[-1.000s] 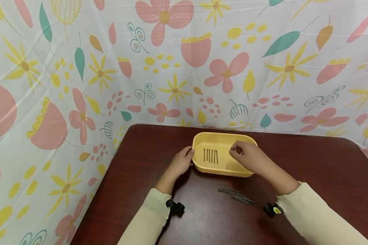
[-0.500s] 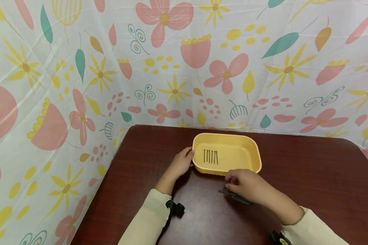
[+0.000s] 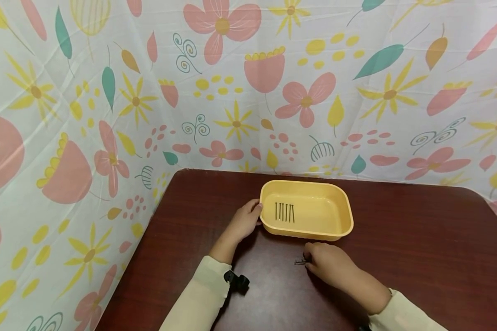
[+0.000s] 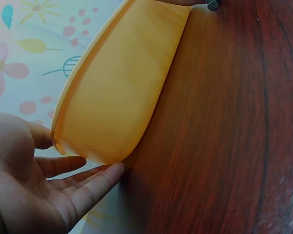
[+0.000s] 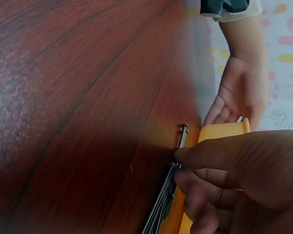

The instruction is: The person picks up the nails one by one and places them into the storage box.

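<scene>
A yellow plastic tray stands on the table, with several dark nails lying side by side in its left part. My left hand holds the tray's left end, thumb at the rim and fingers against the outer wall. Just in front of the tray, my right hand is down at a small pile of nails on the tabletop. Its thumb and forefinger pinch at a nail in the right wrist view. In the head view this hand covers most of the pile.
The dark red-brown wooden table has rounded far corners. A floral cloth hangs behind it and along the left side. A black device is strapped at the left sleeve cuff.
My right hand has come from above the tray's right part, back toward me and down to the loose nails. The left hand stays on the tray, and the nails inside lie as before.
</scene>
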### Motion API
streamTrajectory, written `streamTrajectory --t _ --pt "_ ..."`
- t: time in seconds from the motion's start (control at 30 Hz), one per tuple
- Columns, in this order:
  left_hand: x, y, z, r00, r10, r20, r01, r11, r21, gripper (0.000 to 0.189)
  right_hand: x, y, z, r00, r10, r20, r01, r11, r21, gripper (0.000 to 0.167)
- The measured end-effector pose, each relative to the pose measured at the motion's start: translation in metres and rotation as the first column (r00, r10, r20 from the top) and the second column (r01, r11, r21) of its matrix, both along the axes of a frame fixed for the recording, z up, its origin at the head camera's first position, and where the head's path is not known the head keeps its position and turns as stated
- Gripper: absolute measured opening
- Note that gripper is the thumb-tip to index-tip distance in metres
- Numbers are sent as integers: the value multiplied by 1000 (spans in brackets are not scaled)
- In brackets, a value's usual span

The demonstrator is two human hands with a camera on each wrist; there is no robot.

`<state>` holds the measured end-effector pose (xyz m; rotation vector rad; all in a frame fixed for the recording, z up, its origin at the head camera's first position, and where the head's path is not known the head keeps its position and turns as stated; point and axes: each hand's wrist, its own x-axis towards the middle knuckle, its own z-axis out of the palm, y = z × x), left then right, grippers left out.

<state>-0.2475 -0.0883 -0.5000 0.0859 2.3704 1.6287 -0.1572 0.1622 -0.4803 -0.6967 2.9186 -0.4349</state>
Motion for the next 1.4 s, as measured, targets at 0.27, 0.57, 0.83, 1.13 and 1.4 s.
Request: streamTrajectory --t 0.27,0.57,0.83,1.13,1.4 --pt "0 1 1 1000 4 -6 -4 1000 4 50 -3 2 -1 999 47 -11 -48 998 -28 24" --pt "-2 2 0 1000 3 -14 -3 1000 8 51 -3 2 1 998 45 33 -44 999 -21 24" --pt "-1 2 0 1000 5 -17 -5 1000 1 51 -2 3 3 997 54 -46 -56 998 -39 25" --pt "-1 2 0 1000 6 -15 -6 1000 3 50 -7 6 37 998 42 37 -37 992 -118 15" --pt "-1 1 -1 1000 10 -21 -10 1000 -3 49 -25 11 67 990 18 138 20 965 -263 8"
